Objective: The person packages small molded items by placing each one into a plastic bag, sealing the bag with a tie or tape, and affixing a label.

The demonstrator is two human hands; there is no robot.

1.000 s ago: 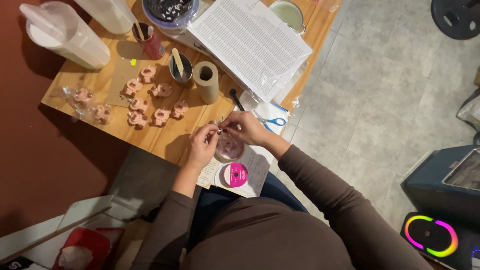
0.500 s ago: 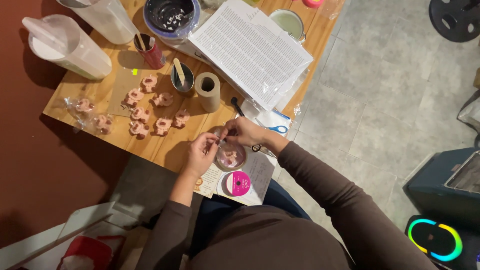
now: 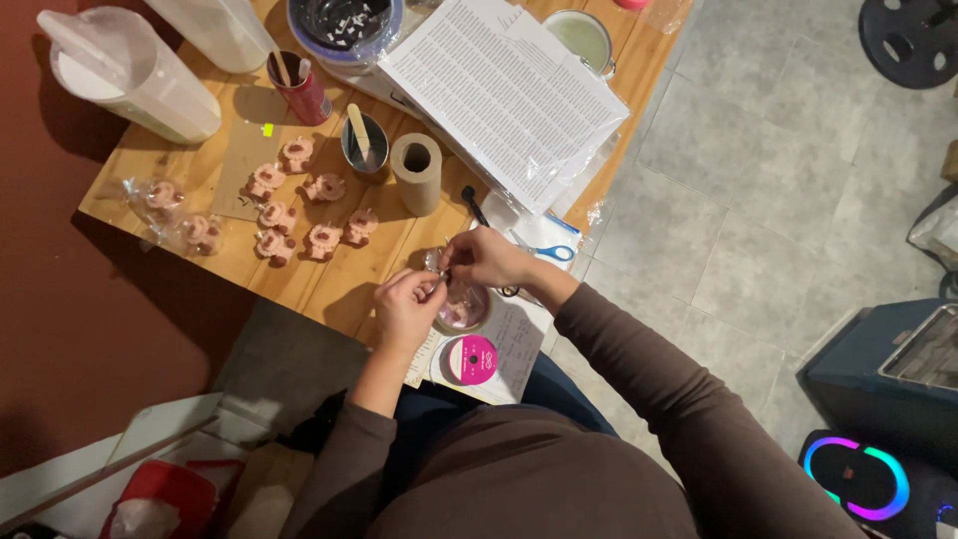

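My left hand (image 3: 404,304) and my right hand (image 3: 489,258) meet at the table's near edge, fingertips pinched together on the top of a small clear bag (image 3: 463,309). The bag has a pink piece inside and hangs just below my fingers. What exactly my fingertips pinch at the bag's neck is too small to tell. A pink ribbon spool (image 3: 471,359) lies on a sheet of paper (image 3: 519,344) on my lap, just beneath the bag.
On the wooden table (image 3: 329,279) stand several pink moulded pieces (image 3: 324,240), two bagged ones (image 3: 180,225), a cardboard tube (image 3: 417,172), blue-handled scissors (image 3: 547,252), a printed paper stack (image 3: 509,90), a white pitcher (image 3: 125,75) and a red cup (image 3: 304,95). A glowing speaker (image 3: 858,479) sits on the floor.
Both hands stay pinched on the bag's top, with only small finger movements. The view has shifted slightly.
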